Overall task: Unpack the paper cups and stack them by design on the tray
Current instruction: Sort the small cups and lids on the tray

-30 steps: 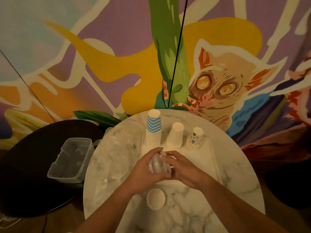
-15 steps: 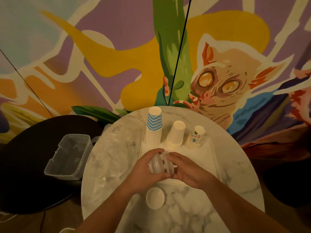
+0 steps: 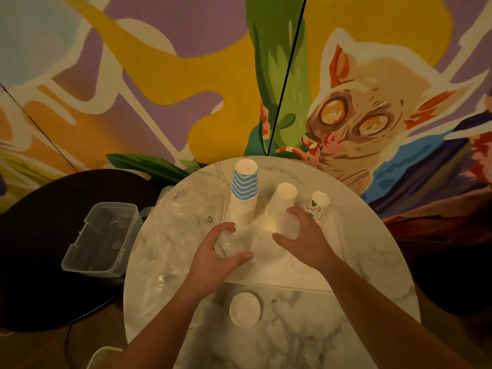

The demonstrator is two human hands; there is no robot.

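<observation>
A second ago both hands were joined over one small clear nested bundle above the near edge of the tray [image 3: 336,237]; now they have parted. The left hand [image 3: 217,255] keeps its grip on the clear bundle [image 3: 228,245], fingers and thumb curled around it, low over the left part of the tray. The right hand [image 3: 304,237] has moved right and far, and its curled fingers now grip what looks like a single clear cup [image 3: 290,227], pulled free of the bundle; its outline is faint against the pale tray, so I cannot be sure.

On the far side of the tray the three sorted stacks stand as before: the blue-striped stack [image 3: 244,194] on the left, the plain white stack [image 3: 282,202] in the middle, the patterned stack [image 3: 316,207] on the right. The right hand sits just near the white and patterned stacks, close to touching them.

My reading is that one item has just been separated and a fourth group is being started on the bare middle of the tray. The bundle in the left hand is not yet finished.

The loose plastic wrapping [image 3: 175,235] lies on the left of the marble surface [image 3: 319,328], a small white lid [image 3: 245,308] rests near the person, and a clear plastic bin [image 3: 102,239] sits on the dark table to the left.
</observation>
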